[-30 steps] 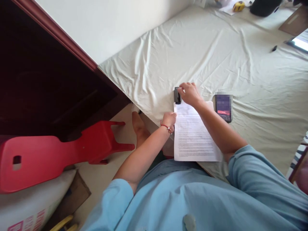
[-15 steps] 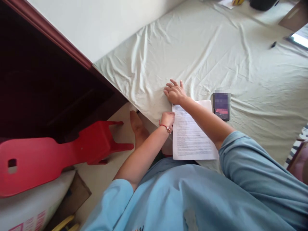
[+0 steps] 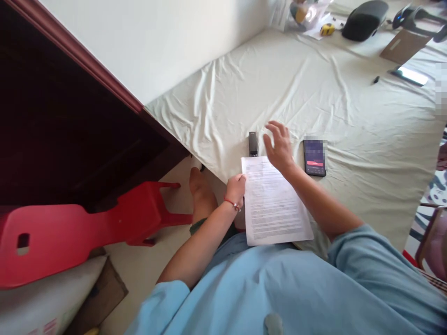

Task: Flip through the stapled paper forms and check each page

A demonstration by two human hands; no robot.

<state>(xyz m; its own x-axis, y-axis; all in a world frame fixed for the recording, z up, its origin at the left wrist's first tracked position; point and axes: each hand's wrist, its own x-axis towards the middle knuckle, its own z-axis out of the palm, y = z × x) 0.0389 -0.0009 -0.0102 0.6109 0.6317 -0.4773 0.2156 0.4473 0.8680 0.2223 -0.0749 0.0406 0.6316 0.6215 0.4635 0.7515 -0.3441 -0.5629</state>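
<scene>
Bed sheet: pale woven cloth, matt, heavily creased. Printed sheet of paper: thin white paper, matt, smooth, flat. Stapler: black, with a slight sheen; probably plastic over metal, though too small to confirm. Phone: glossy glass face with a dark casing. Stool: red moulded plastic, smooth, semi-gloss. Bed frame: dark reddish wood, polished finish. Sleeves: light blue cloth, matt, soft weave. Bracelet: red cord with small beads.

printed sheet, text seemingly too small
</scene>
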